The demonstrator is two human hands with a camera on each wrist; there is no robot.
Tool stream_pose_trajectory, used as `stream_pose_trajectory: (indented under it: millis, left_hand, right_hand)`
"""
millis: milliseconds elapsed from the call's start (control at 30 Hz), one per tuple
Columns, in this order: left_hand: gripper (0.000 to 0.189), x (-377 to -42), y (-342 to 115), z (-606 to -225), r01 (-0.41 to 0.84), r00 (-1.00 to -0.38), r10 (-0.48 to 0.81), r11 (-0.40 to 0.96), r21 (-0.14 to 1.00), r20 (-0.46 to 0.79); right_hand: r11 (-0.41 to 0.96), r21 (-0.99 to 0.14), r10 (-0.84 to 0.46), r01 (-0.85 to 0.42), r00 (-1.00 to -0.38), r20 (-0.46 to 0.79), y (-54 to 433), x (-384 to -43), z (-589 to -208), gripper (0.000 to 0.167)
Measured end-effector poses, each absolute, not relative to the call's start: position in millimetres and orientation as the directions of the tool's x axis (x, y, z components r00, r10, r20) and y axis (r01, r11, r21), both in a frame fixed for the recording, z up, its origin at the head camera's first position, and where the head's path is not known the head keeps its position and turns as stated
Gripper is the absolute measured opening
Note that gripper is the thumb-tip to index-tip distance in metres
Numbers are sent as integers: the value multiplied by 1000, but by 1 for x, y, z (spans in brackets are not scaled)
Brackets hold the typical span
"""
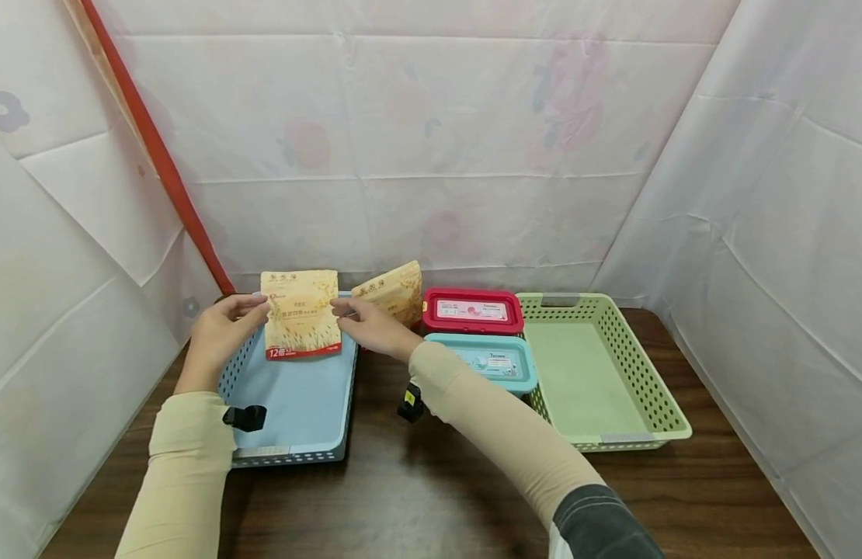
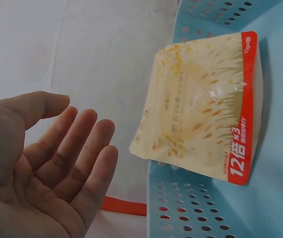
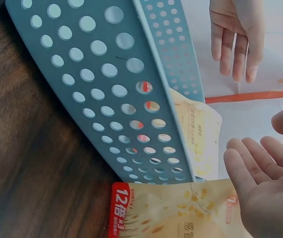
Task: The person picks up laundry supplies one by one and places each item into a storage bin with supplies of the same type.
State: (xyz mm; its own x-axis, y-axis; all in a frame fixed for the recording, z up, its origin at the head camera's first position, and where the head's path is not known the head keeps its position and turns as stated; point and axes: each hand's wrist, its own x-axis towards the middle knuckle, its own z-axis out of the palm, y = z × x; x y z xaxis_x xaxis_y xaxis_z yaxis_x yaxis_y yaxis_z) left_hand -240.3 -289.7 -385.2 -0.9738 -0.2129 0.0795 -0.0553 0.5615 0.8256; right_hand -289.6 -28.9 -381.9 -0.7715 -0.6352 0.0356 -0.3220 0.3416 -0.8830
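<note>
Both hands are unclenched and grip nothing: the left hand (image 1: 224, 335) has its fingers loosely bent with the thumb apart from them, and the right hand (image 1: 377, 329) is likewise relaxed, its thumb well away from its fingers. From above, the fingertips seem to meet the side edges of a yellow pouch (image 1: 301, 314), but the left wrist view shows a gap between that hand and the pouch. The pouch stands inside the blue basket (image 1: 294, 411), leaning back at the far end, its red-banded edge down and its top above the rim. Just right of the basket, outside it, a second pouch (image 1: 396, 291) stands tilted, partly behind the right hand. Next come a red-lidded box (image 1: 473, 310) and, nearer the person, a blue-lidded box (image 1: 490, 361), partly covered by the right sleeve (image 1: 494, 423). A green basket (image 1: 585, 380) sits just beyond them on the dark wooden table (image 1: 417, 505), with white sheeting (image 1: 417, 116) behind.
</note>
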Motion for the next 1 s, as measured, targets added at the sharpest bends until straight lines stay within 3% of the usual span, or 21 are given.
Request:
stream_pose_trajectory:
  millis: [500,1000]
  left_hand:
    - [59,-233,-276,-364,66,-972,-142,597,800,185]
    - [53,-233,-257,-357,115,-972,-95,604,789,214]
  right_hand:
    - [308,-895,-588,-324,-804,89,-8,-293,-354,38]
    - [311,-896,-566,-317,-819,93,12,-304,-352,34]
